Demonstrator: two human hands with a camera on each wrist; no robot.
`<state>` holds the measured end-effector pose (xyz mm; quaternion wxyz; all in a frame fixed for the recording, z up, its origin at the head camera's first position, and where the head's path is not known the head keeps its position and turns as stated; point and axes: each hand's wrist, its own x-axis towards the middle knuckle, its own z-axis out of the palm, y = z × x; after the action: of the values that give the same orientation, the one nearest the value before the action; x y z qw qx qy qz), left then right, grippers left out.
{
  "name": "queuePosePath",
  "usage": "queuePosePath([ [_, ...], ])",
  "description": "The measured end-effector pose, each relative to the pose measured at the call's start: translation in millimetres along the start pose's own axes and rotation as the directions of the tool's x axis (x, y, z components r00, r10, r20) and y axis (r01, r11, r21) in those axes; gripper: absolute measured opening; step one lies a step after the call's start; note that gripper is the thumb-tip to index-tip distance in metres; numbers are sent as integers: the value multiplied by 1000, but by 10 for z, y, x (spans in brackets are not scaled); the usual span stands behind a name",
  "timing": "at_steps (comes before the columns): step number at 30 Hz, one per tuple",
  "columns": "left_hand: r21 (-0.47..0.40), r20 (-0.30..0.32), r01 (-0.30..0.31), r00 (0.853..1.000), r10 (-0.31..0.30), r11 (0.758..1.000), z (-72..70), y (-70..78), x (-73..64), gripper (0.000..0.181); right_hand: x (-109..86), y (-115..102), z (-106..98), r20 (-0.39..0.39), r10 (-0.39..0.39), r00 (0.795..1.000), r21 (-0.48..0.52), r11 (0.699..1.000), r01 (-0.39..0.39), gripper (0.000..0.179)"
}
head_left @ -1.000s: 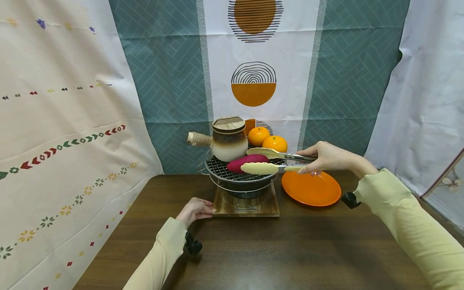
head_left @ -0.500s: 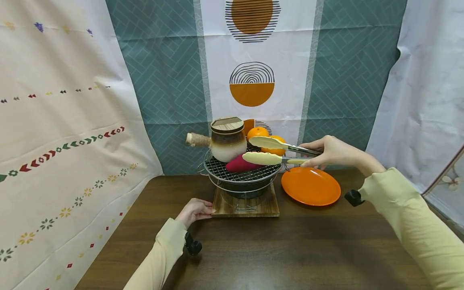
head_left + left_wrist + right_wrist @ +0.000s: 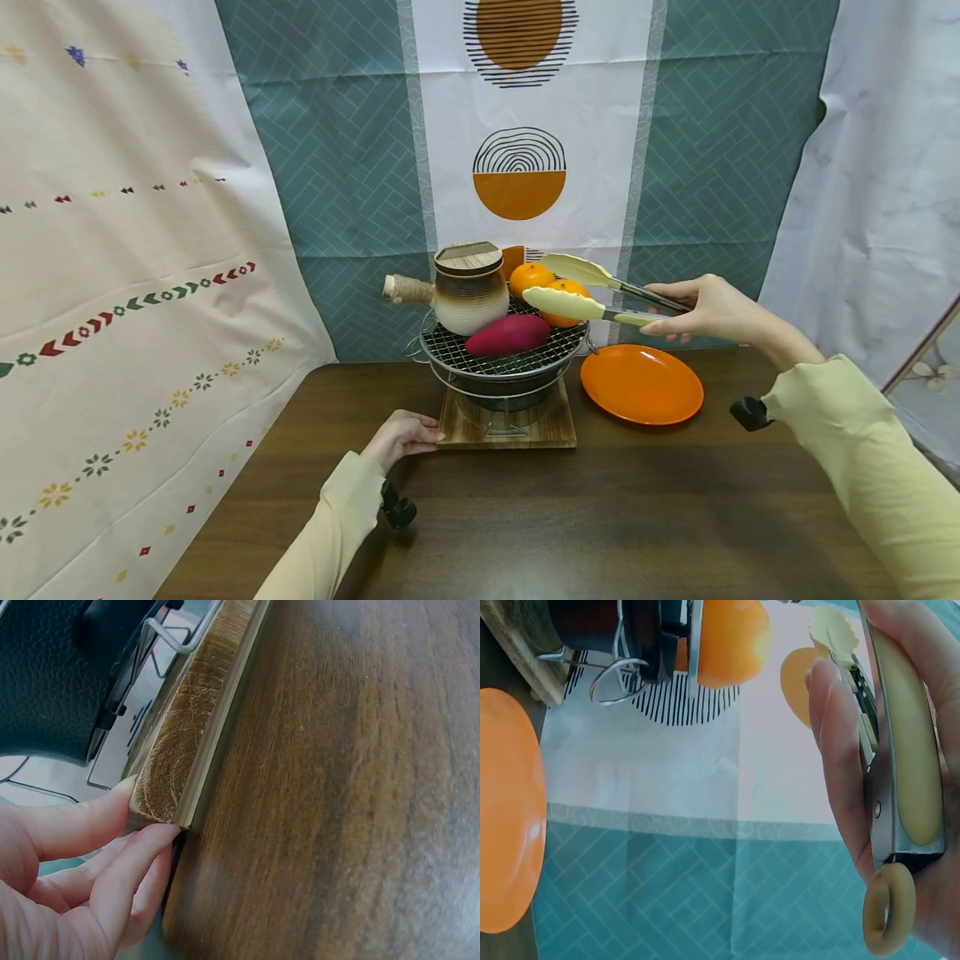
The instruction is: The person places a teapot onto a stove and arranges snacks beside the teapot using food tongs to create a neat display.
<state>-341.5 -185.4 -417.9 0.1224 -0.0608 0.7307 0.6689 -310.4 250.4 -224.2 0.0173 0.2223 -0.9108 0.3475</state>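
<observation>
My left hand point(image 3: 401, 435) pinches the front left corner of a square wooden board point(image 3: 459, 423); in the left wrist view the thumb point(image 3: 82, 825) lies at its edge. Metal tongs with pale yellow scalloped ends point(image 3: 566, 303) are held by my right hand point(image 3: 705, 310). Their ends stand apart, overlapping the mandarins in the head view; in the right wrist view they are apart from the visible mandarin point(image 3: 733, 641). A magenta sweet potato point(image 3: 510, 335) lies on the round grill mesh point(image 3: 448, 342). Two mandarins point(image 3: 529, 278) sit behind it, one partly hidden by the tongs.
A brown and cream pot point(image 3: 471, 302) with a wooden lid and wrapped side handle stands on the grill's left. An orange plate point(image 3: 641, 387) lies right of the grill on the brown table point(image 3: 600, 508). Patterned cloths point(image 3: 352, 183) hang behind and at the sides.
My right hand has lifted the tongs up and to the right, off the sweet potato, which stays on the mesh. The left hand stays at the board's corner.
</observation>
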Motion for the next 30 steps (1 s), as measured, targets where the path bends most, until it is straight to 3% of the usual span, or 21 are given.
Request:
queuePosePath([
  [6,2,3,-3,1000,3,1000,-7,-12,-4,32,-68,94,-27,-21,3,1000,-26,1000,-3,74],
  [13,-1,2,1,1000,-1,1000,-4,-9,-5,33,-129,190,-34,-80,32,996,66,997,-27,74],
  [21,0,14,-5,1000,5,1000,-9,13,-30,32,-186,270,-32,-174,52,983,69,997,-40,68],
  [30,-16,16,-7,1000,7,1000,-9,20,-37,30,-269,382,-34,-179,71,981,46,997,-64,77],
])
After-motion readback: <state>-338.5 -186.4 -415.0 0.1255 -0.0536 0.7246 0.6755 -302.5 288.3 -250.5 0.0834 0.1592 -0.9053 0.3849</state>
